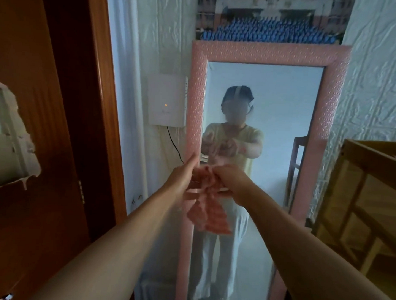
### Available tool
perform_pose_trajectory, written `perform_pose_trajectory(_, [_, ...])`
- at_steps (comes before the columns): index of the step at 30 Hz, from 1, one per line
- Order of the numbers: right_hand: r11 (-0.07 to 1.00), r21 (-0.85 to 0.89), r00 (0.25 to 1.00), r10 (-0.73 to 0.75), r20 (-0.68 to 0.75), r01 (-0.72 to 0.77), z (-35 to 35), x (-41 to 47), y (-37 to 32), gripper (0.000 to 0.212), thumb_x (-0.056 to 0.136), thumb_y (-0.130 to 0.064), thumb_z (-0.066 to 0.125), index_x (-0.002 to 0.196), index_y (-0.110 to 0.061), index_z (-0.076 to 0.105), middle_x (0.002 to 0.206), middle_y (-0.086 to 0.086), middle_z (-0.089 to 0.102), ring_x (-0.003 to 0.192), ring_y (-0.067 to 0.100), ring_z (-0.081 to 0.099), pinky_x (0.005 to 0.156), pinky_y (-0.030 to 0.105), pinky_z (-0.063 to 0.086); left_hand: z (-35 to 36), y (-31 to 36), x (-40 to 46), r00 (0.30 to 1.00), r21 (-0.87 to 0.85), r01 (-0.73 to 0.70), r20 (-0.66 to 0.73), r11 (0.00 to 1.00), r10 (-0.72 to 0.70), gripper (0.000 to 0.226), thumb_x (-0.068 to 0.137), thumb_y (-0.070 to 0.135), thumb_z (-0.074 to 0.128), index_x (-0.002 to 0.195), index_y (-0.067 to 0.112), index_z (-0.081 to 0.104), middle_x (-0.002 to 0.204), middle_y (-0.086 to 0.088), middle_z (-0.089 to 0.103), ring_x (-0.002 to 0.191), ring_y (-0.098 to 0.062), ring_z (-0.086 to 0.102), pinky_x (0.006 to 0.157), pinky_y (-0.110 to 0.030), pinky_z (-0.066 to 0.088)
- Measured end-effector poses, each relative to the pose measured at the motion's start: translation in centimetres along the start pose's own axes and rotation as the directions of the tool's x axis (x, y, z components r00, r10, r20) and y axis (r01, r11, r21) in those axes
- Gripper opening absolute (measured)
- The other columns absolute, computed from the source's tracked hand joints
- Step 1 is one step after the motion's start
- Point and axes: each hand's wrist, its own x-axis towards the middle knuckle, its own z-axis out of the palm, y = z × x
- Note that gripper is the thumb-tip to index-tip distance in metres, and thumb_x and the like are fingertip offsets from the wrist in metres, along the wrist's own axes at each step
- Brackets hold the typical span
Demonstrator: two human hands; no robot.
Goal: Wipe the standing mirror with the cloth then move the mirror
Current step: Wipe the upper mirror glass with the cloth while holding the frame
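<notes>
A tall standing mirror [333,105] with a pink embossed frame leans against the white wall ahead of me. Both my arms reach out in front of its lower left part. A pink-and-white striped cloth [209,214] hangs bunched between my hands. My right hand [231,176] grips the top of the cloth with curled fingers. My left hand [183,175] holds the cloth's left side, its thumb stretched up toward the mirror's left frame edge. The glass looks hazy and reflects a person holding the cloth.
A brown wooden door and frame [65,122] stand at the left. A white wall box [167,100] with an orange light and a black cable hangs beside the mirror. A wooden rack [365,205] stands close at the right. A poster [271,17] hangs above the mirror.
</notes>
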Motion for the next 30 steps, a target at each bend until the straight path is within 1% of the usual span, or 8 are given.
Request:
perform_pose_trajectory(3, [0.994, 0.108, 0.997, -0.031, 0.066, 0.024, 0.6, 0.9, -1.0, 0.024, 0.093, -0.02, 0.051, 0.099, -0.003, 0.067, 0.093, 0.022, 0.068, 0.087, 0.031, 0.067, 0.078, 0.036, 0.054, -0.7, 1.1, 1.3, 0.996, -0.079, 0.006, 0.089, 0.997, 0.001, 0.056, 0.096, 0.051, 0.034, 0.096, 0.01, 0.072, 0.091, -0.009, 0.072, 0.081, -0.02, 0.066, 0.061, -0.029, 0.052])
perform_pose_trajectory(8, [0.958, 0.149, 0.957, -0.216, -0.196, 0.246, 0.4, 3.0, -2.2, 0.022, 0.093, 0.003, 0.053, 0.113, 0.003, 0.063, 0.092, 0.017, 0.066, 0.077, 0.023, 0.064, 0.068, 0.034, 0.054, -2.8, 2.7, 4.4, 0.97, -0.05, -0.241, 0.035, 0.969, 0.243, 0.012, 0.088, 0.006, 0.054, 0.087, 0.016, 0.061, 0.082, -0.004, 0.067, 0.069, -0.012, 0.06, 0.057, -0.02, 0.044])
perform_pose_trajectory(12, [0.921, 0.188, 0.923, -0.291, -0.25, 0.341, 0.7, 4.3, -3.8, 0.014, 0.097, -0.01, 0.054, 0.103, -0.008, 0.066, 0.093, 0.01, 0.068, 0.079, 0.018, 0.064, 0.06, 0.022, 0.052, -3.0, 3.9, 6.5, 0.965, -0.119, -0.217, 0.126, 0.969, 0.232, 0.013, 0.085, 0.017, 0.064, 0.095, 0.012, 0.069, 0.074, 0.003, 0.069, 0.07, -0.009, 0.063, 0.056, -0.013, 0.049])
perform_pose_trajectory(16, [0.907, -0.026, 0.805, -0.387, -0.449, 0.421, 0.0, 5.3, -5.1, 0.016, 0.095, -0.02, 0.06, 0.111, -0.022, 0.059, 0.092, 0.001, 0.067, 0.084, 0.015, 0.065, 0.063, 0.019, 0.052, -2.3, 5.3, 8.9, 0.977, -0.175, -0.138, 0.14, 0.975, 0.164, 0.045, 0.064, 0.039, 0.078, 0.09, 0.003, 0.072, 0.101, -0.023, 0.07, 0.085, -0.031, 0.067, 0.081, -0.045, 0.052])
perform_pose_trajectory(20, [0.837, -0.095, 0.808, -0.546, -0.223, 0.539, -0.8, 5.9, -4.5, 0.054, 0.089, -0.005, 0.063, 0.118, -0.047, 0.045, 0.12, -0.01, 0.053, 0.11, 0.014, 0.058, 0.08, 0.02, 0.055, -1.1, 7.1, 10.4, 0.987, -0.199, -0.11, 0.098, 0.974, 0.131, 0.036, 0.057, 0.037, 0.081, 0.077, 0.008, 0.071, 0.088, -0.02, 0.072, 0.078, -0.033, 0.069, 0.081, -0.056, 0.053])
perform_pose_trajectory(23, [0.694, -0.474, 0.712, -0.679, -0.181, 0.542, -1.2, 7.7, -4.2, 0.063, 0.076, 0.005, 0.067, 0.105, -0.049, 0.054, 0.128, -0.021, 0.04, 0.124, 0.016, 0.046, 0.1, 0.02, 0.041, 0.2, 8.9, 11.5, 0.974, -0.174, -0.213, 0.045, 0.962, 0.224, 0.033, 0.073, 0.032, 0.076, 0.088, 0.003, 0.069, 0.083, -0.017, 0.071, 0.069, -0.027, 0.066, 0.071, -0.044, 0.058])
perform_pose_trajectory(26, [0.655, -0.598, 0.615, -0.722, -0.315, 0.462, -2.1, 9.3, -4.8, 0.031, 0.081, -0.003, 0.066, 0.106, -0.022, 0.07, 0.107, -0.003, 0.049, 0.101, 0.021, 0.057, 0.08, 0.009, 0.039, 1.2, 10.5, 12.3, 0.941, -0.131, -0.333, 0.012, 0.934, 0.338, 0.024, 0.082, 0.034, 0.067, 0.088, 0.011, 0.063, 0.07, -0.005, 0.062, 0.055, -0.017, 0.057, 0.047, -0.019, 0.043])
perform_pose_trajectory(30, [0.575, -0.743, 0.404, -0.804, -0.436, 0.341, -3.6, 12.0, -5.8, 0.016, 0.084, -0.029, 0.065, 0.088, -0.017, 0.074, 0.106, -0.005, 0.056, 0.101, 0.017, 0.044, 0.081, 0.025, 0.022, 1.3, 12.5, 13.3, 0.85, 0.029, -0.524, -0.04, 0.851, 0.525, 0.012, 0.072, 0.023, 0.073, 0.083, 0.02, 0.068, 0.081, -0.001, 0.069, 0.072, -0.018, 0.064, 0.062, -0.027, 0.051])
